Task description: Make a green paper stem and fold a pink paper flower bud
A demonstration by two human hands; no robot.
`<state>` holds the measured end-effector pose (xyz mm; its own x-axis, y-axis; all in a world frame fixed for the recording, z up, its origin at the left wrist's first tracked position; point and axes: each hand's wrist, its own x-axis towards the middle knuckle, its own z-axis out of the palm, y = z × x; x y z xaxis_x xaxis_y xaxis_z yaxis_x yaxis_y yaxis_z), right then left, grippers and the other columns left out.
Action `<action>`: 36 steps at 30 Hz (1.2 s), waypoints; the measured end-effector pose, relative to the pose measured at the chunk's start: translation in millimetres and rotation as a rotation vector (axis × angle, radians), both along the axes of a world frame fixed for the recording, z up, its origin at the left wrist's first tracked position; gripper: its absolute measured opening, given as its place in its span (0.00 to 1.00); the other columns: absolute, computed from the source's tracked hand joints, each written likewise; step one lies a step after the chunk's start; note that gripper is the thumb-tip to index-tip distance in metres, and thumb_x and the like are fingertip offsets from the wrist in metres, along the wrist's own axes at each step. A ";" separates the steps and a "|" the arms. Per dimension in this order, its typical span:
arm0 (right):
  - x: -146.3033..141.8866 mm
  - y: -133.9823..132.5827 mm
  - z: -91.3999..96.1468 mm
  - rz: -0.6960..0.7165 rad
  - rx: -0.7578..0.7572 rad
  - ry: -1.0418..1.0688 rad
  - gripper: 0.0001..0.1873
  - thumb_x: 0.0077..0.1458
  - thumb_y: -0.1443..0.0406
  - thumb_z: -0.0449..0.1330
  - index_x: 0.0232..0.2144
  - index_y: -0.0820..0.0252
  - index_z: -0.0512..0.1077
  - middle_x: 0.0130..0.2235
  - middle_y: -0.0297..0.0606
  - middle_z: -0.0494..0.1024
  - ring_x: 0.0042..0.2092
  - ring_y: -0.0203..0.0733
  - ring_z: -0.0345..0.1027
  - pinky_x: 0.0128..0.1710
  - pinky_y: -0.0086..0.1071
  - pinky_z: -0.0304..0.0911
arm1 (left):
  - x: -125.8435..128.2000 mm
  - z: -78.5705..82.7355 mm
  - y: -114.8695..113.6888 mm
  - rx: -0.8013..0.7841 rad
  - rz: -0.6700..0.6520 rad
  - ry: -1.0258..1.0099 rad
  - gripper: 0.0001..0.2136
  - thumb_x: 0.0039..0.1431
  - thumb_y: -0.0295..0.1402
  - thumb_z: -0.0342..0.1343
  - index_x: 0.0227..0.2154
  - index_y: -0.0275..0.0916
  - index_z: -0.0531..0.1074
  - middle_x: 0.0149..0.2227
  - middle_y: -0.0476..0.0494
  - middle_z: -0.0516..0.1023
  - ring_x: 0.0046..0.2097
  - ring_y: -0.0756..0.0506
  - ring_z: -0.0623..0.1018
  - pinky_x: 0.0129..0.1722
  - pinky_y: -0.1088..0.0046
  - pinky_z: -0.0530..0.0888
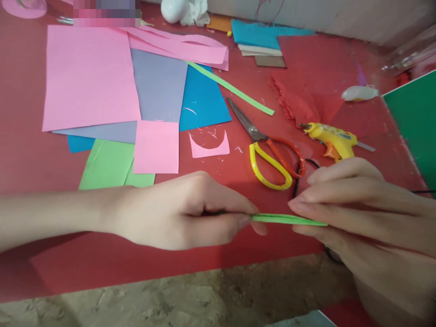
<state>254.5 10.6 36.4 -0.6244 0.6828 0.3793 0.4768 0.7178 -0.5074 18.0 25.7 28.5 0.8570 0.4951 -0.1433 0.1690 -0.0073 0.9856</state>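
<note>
Our left hand (200, 222) pinched a short green strip (289, 220) near the front edge of the tabletop (136, 265), thumb and fingers closed; around its other end our right hand (361, 213) stood slightly parted, its grip impossible to tell. Scissors (254, 131) lay farther from that edge.

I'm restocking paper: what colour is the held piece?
The held piece is bright green, in the head view.

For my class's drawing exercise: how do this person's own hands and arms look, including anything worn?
The left hand and forearm are bare: no glove, sleeve, bracelet or watch. The right hand is ungloved too; no rings show on the visible fingers.
</note>
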 end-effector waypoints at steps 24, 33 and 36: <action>-7.7 -14.7 -12.5 -0.106 -0.326 0.283 0.42 0.44 0.78 0.64 0.59 0.49 0.59 0.36 0.23 0.78 0.34 0.33 0.72 0.42 0.28 0.73 | 2.3 -4.1 -1.4 -0.030 0.005 -0.045 0.12 0.59 0.26 0.44 0.25 0.33 0.70 0.18 0.55 0.55 0.19 0.57 0.54 0.16 0.82 0.55; -4.2 -17.3 -11.1 -0.092 -0.329 0.261 0.39 0.44 0.80 0.63 0.56 0.47 0.62 0.38 0.19 0.78 0.30 0.33 0.70 0.31 0.31 0.74 | 1.9 -3.2 -3.1 -0.025 0.028 -0.004 0.14 0.60 0.27 0.45 0.25 0.32 0.73 0.18 0.53 0.57 0.21 0.56 0.57 0.19 0.83 0.58; -4.4 -16.9 -11.8 -0.077 -0.279 0.267 0.45 0.40 0.82 0.63 0.54 0.36 0.62 0.40 0.14 0.77 0.31 0.32 0.68 0.31 0.30 0.72 | 1.4 -3.4 -3.5 -0.034 0.020 -0.013 0.13 0.61 0.27 0.44 0.27 0.32 0.73 0.18 0.54 0.57 0.20 0.56 0.56 0.18 0.82 0.57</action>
<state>250.1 -6.3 24.7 -0.4719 0.8236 0.3145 0.3488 0.5020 -0.7914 19.4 22.2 25.1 0.8489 0.5072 -0.1489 0.1556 0.0294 0.9874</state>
